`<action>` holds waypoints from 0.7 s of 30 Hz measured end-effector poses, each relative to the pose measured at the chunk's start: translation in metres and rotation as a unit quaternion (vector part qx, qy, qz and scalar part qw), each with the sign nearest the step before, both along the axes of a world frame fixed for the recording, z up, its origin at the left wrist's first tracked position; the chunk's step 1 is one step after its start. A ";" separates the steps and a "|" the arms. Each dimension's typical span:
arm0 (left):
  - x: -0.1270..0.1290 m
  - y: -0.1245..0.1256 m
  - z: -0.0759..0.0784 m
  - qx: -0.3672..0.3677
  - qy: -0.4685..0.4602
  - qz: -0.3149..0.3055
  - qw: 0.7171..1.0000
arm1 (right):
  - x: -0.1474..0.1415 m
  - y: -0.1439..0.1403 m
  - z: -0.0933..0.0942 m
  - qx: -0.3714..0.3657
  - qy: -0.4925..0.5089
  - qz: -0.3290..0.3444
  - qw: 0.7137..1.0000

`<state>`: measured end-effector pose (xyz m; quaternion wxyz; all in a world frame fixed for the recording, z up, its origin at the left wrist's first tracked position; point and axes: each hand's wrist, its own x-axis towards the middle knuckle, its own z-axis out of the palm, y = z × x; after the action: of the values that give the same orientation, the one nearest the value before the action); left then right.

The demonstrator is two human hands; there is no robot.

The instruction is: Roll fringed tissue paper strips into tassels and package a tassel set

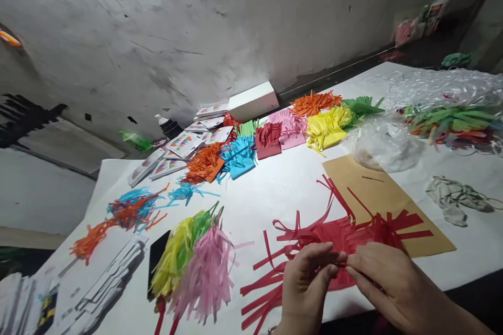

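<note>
Head view: left hand point(304, 282) and right hand point(387, 285) meet fingertip to fingertip, both pinching the middle of a red fringed paper sheet point(334, 238) at the table's near edge, partly over a brown card point(377, 193). Judged about midway — finished tassels point(196, 264) in yellow, green and pink lie left, while cut fringe stacks point(271, 138) wait behind. White table covering point(275, 193), clear plastic bag point(440, 99) right, stained grey wall point(196, 26) behind — dim room.

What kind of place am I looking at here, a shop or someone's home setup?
Likely a makeshift craft workbench, not a shop: a white-covered table against a rough, stained wall, piled with fringed paper stacks and finished tassels. Both hands pinch red fringed paper.
</note>
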<state>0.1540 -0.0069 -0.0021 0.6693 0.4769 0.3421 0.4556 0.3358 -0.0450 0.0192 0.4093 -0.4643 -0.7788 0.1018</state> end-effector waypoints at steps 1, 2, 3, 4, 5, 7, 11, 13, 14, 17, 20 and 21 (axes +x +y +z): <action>-0.002 0.000 0.001 0.008 0.013 -0.009 1.000 | 0.002 0.000 0.001 -0.011 -0.013 0.013 1.000; -0.004 0.001 0.002 0.014 0.026 -0.014 0.999 | 0.004 0.001 0.001 -0.021 -0.023 0.021 0.999; -0.005 0.001 0.005 0.022 0.041 -0.017 0.999 | 0.005 0.001 0.001 -0.027 -0.028 0.028 0.999; -0.006 0.002 0.007 0.032 0.057 -0.017 0.998 | 0.005 0.001 0.000 -0.032 -0.029 0.033 0.998; -0.007 0.003 0.009 0.042 0.073 -0.015 0.996 | 0.004 0.001 -0.001 -0.033 -0.027 0.035 0.998; -0.007 0.004 0.011 0.052 0.097 -0.011 0.994 | 0.001 0.002 -0.003 -0.034 -0.019 0.032 0.999; -0.007 0.004 0.005 0.037 0.099 0.017 0.994 | -0.008 0.002 -0.008 -0.025 0.009 0.002 1.000; -0.008 0.005 0.001 0.022 0.097 0.027 0.995 | -0.010 0.002 -0.010 -0.023 0.018 -0.005 1.000; -0.008 0.005 0.000 0.008 0.096 0.030 0.995 | -0.011 0.002 -0.011 -0.028 0.022 -0.004 0.999; -0.008 0.006 -0.002 -0.046 0.077 0.039 0.995 | -0.010 0.001 -0.014 -0.052 0.036 0.008 0.998; -0.009 0.006 -0.001 -0.091 0.053 0.031 0.994 | -0.010 0.000 -0.016 -0.076 0.051 0.016 0.996; -0.010 0.005 -0.001 -0.094 0.046 0.028 0.994 | -0.011 -0.001 -0.017 -0.078 0.055 0.014 0.995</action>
<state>0.1439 -0.0014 -0.0030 0.6816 0.4225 0.4270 0.4178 0.3251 -0.0455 0.0023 0.4127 -0.4771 -0.7514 0.1937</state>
